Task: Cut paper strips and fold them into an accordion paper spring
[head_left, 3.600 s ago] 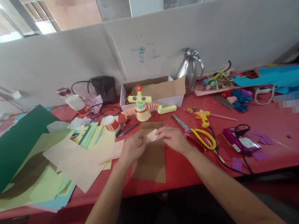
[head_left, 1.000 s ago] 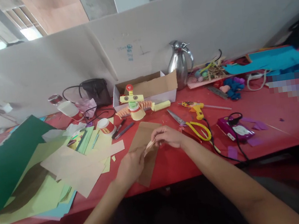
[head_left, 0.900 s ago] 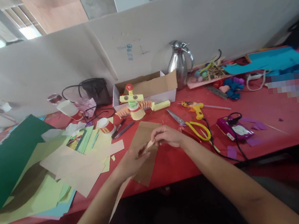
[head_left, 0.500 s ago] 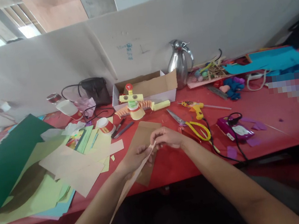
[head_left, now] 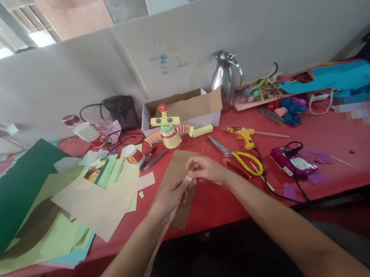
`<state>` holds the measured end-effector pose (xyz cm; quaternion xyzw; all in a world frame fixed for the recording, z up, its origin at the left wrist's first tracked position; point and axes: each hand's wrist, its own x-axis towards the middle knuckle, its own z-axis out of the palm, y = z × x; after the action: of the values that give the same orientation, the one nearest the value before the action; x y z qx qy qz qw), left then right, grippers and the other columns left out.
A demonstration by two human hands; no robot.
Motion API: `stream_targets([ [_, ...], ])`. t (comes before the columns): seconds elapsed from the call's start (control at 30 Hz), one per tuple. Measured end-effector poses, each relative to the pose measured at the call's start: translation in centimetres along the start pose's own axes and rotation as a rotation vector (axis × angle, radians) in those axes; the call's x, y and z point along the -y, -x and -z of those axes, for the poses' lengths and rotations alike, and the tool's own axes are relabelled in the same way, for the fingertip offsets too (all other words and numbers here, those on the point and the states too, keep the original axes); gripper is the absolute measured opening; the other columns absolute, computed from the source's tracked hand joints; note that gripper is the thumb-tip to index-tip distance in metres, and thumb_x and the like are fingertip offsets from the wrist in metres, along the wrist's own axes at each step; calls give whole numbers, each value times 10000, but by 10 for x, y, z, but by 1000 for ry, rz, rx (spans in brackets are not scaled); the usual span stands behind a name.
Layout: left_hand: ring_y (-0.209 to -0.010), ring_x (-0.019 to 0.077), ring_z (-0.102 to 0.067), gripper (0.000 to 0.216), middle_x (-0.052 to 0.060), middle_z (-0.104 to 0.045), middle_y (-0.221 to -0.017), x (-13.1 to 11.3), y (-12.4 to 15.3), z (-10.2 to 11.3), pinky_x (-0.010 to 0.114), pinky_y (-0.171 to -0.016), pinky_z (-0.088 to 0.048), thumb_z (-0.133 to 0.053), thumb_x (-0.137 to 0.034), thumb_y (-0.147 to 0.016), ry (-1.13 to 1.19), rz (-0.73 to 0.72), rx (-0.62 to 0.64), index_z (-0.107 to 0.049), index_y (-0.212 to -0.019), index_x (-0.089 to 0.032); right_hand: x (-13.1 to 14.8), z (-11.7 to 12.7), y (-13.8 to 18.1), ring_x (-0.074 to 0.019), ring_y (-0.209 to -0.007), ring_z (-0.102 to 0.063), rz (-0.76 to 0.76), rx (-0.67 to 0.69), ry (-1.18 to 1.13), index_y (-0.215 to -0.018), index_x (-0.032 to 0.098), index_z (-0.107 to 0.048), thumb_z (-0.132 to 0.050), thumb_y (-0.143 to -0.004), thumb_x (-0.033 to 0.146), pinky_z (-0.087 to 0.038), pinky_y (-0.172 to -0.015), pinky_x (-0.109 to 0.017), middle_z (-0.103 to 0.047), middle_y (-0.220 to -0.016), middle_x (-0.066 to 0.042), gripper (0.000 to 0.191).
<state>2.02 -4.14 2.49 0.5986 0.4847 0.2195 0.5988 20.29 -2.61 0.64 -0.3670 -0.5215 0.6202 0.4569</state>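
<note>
A long pale paper strip (head_left: pixel 158 249) runs from between my fingers down past the table's front edge. My left hand (head_left: pixel 169 198) pinches it near its upper end. Against that same end press the closed fingers of my right hand (head_left: pixel 206 170). Beneath both hands lies a brown paper sheet (head_left: pixel 184 206) on the red table. Behind them stands a paper-cup figure (head_left: pixel 170 136) with a yellow eye piece, a red top and folded orange arms. Scissors (head_left: pixel 238 155) with yellow handles rest right of my right hand.
A yellow glue gun (head_left: pixel 247 139) and a purple box with a black cord (head_left: pixel 292 160) lie to the right. Paper sheets (head_left: pixel 95 209) and a paper cup (head_left: pixel 133 155) are on the left. An open cardboard box (head_left: pixel 199 120) and a steel jug (head_left: pixel 223 79) stand behind.
The view has shifted slightly, so the scene sits a little further right. Both hands still pinch the strip's end, with the fingers a little rearranged; the strip's lower end now shows.
</note>
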Motion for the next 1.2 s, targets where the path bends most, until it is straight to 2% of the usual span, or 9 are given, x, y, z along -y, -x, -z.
stream_targets([
  [0.1,-522,86,-449,376,-26,-504,-611,-1,-5,-1,218,-520,-347,-579,-529,-812,79,14,-15,-542,-701,-171,-5,-1,-3,-90,-505,-569,-25,-122,-57,-899,190,-599,-744,-694,371,-368,-474,-196,-615,-630,48,309],
  [0.17,-510,83,-456,353,-26,-509,-599,-3,-10,-2,212,-515,-359,-611,-502,-798,150,21,-36,-549,-697,-169,-9,-2,-5,-82,-503,-539,-68,-119,-25,-890,174,-649,-730,-710,437,-334,-453,-198,-627,-650,28,329],
  [0.23,-518,88,-495,317,-14,-536,-604,-6,-13,-4,214,-533,-400,-653,-463,-776,243,55,-52,-578,-722,-160,-13,-3,-6,-71,-468,-471,-95,-104,60,-747,151,-679,-725,-706,482,-293,-437,-208,-599,-579,25,336],
  [0.33,-592,109,-590,260,46,-639,-744,-11,-12,-3,234,-601,-479,-717,-372,-737,348,142,13,-631,-828,-145,-16,-1,-8,-73,-437,-426,-71,-216,101,-601,149,-665,-718,-702,481,-271,-427,-222,-562,-493,22,351],
  [0.5,-786,184,-686,588,120,-671,-1081,-9,13,13,299,-721,-539,-780,-203,-659,308,177,161,-573,-1209,-217,-13,6,-9,-119,-471,-558,-35,-383,5,-664,156,-687,-697,-711,431,-297,-382,-214,-654,-574,-33,279],
  [0.63,-761,173,-680,532,126,-691,-1060,3,41,36,295,-727,-530,-743,-285,-709,204,219,136,-589,-1208,-186,-11,9,-10,-127,-491,-605,-15,-508,-93,-682,153,-661,-708,-696,396,-331,-374,-194,-677,-605,-54,248],
  [0.8,-743,182,-660,393,103,-723,-935,22,68,59,277,-678,-508,-723,-458,-712,76,157,-105,-712,-962,-154,-16,12,-14,-127,-491,-623,-19,-646,-114,-660,157,-627,-701,-698,357,-389,-390,-190,-654,-567,-32,216],
  [1.0,-550,133,-536,397,12,-615,-572,49,77,68,229,-528,-412,-741,-473,-686,38,26,-423,-724,-904,-141,-22,8,-15,-125,-496,-635,-40,-656,-92,-664,151,-628,-692,-715,295,-452,-417,-178,-646,-542,-21,165],
  [1.2,-471,95,-432,439,-10,-557,-511,69,80,80,213,-458,-325,-747,-459,-677,9,31,-495,-743,-958,-122,-25,0,-15,-106,-479,-635,-121,-625,-92,-642,139,-631,-677,-742,187,-512,-457,-152,-648,-518,-13,121],
])
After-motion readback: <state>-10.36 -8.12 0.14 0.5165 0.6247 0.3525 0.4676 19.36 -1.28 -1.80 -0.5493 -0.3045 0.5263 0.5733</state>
